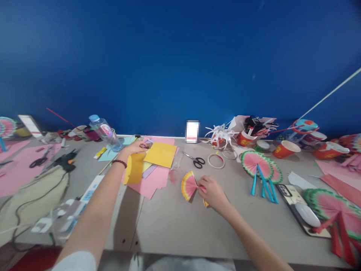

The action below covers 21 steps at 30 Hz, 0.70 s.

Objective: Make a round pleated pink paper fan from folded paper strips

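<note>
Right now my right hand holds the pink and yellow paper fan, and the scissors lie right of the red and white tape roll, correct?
No: the head view shows the scissors left of the red and white tape roll. Your right hand does hold the pink and yellow paper fan.

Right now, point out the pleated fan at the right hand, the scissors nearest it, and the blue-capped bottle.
Pleated fan [190, 184]: head view, on its pink pleats.
Scissors [194, 159]: head view, near the pivot.
Blue-capped bottle [105, 130]: head view, on its label.
</note>
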Available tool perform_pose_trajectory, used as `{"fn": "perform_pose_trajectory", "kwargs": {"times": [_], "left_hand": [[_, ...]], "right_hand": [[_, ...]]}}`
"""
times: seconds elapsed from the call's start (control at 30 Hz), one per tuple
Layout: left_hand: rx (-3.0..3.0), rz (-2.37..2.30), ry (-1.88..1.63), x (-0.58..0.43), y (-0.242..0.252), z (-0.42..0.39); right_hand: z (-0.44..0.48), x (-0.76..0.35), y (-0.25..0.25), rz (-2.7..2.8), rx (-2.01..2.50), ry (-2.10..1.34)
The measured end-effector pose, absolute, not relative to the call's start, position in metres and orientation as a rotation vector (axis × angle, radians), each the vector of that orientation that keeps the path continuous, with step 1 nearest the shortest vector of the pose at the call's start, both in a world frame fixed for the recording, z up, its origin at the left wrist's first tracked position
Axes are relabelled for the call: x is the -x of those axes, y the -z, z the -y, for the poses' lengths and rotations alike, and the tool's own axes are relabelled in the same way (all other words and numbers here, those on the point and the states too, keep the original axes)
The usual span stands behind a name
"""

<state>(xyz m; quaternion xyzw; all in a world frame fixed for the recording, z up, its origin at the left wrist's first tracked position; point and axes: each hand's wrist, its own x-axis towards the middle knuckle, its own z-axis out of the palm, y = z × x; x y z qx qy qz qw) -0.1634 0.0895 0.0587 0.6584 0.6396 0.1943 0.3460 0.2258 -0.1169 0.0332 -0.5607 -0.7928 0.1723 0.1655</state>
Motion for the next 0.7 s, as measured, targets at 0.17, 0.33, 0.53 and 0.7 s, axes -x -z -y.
{"fn": "perform_pose_trajectory", "kwargs": {"times": [0.17,0.33,0.53,0.7], "left_hand": [[-1.764,-1.571,-0.512,0.163,-0.074,-0.092],[-1.917,-1.814,-0.737,0.156,-0.094,-0.092],[-2.2,-2.003,-1.392,0.138,-0.128,-0.068],[-1.847,-1.926,-1.757,0.107,-0.137,-0.039]], "right_hand": [[0.117,-0.225,-0.036,2.26,1.609,-0.488],[0.118,-0.225,-0.036,2.248,1.59,-0.468],[0.121,-0.222,-0.034,2.219,1.595,-0.33],[0.119,-0.223,-0.03,2.233,1.625,-0.253]]}}
